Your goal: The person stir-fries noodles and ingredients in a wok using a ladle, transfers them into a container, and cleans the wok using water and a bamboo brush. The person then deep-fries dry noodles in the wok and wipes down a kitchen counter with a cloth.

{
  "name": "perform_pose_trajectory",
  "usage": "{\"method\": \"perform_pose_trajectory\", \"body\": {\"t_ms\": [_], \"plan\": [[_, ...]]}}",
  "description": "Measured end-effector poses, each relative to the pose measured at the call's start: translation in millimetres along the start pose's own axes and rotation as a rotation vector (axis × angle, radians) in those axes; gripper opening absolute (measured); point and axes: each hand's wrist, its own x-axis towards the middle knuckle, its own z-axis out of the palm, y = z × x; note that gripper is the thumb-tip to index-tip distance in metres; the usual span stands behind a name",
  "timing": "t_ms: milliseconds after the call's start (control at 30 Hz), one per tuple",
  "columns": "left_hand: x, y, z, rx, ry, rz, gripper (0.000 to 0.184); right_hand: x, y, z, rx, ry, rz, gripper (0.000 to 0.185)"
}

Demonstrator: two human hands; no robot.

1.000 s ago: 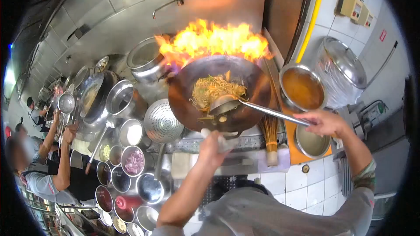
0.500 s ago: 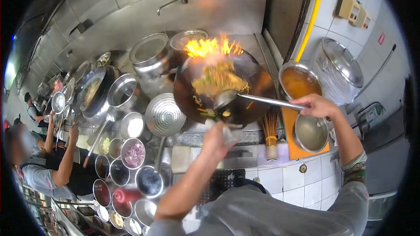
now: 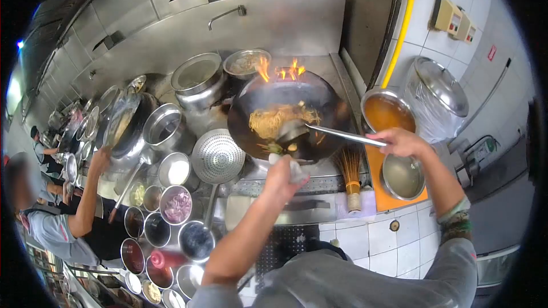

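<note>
Noodles lie inside the wok, a ladle at their near edge; stir-frying seems in hand, the next stroke likely calling for a steady wok. Fingers of the left hand clamp a pale cloth at the wok's near rim; those of the right hand, right of the wok, close around the ladle.

One noodle wok, one bamboo brush

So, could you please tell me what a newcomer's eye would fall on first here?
Most likely the flames at the far rim of the wok, with noodles inside and a ladle held in the right hand over it. After that, perhaps the perforated strainer left of the wok and the orange liquid to its right.
</note>
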Motion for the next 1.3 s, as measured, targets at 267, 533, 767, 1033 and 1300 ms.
{"method": "perform_pose_trajectory", "body": {"t_ms": [267, 533, 767, 1033, 1300], "plan": [[-18, -85, -66, -0.059, -0.169, 0.192, 0.03, -10, -12, 29, -0.424, 0.345, -0.08, 0.052], [30, -22, -13, -0.019, 0.079, 0.009, 0.026, 23, -1, 14, -0.095, 0.098, -0.02, 0.054], [-7, -53, -47, 0.042, -0.026, 0.152, 0.033, -20, 19, 38, -0.208, 0.428, -0.239, 0.055], [88, -3, -34, -0.049, -0.004, -0.003, 0.028, 32, -17, 85, 0.702, 0.402, 0.266, 0.06], [65, -1, -17, 0.008, 0.054, 0.046, 0.039, 66, -54, 91, 0.646, 0.113, 0.25, 0.058]]}}
